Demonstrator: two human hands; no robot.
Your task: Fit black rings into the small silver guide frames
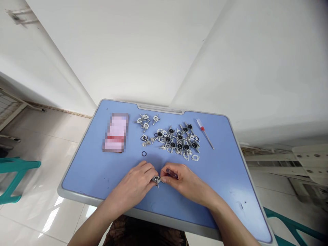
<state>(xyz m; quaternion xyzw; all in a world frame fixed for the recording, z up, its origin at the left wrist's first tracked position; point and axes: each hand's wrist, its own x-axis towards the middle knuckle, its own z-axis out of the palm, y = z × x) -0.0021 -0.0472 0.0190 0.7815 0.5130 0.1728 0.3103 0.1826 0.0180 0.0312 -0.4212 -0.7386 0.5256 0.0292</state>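
holding fitting in left hand, tool in right hand

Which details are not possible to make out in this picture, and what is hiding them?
All in the head view:
- Small metal part: partly covered by the left hand.
- Dark handle: partly hidden by the right hand, so its full shape is unclear.
- Pixelated item: its details are lost in the mosaic.
- Piled metal parts: they overlap, hiding the lower ones.
- Left green stool: cut off by the left edge.
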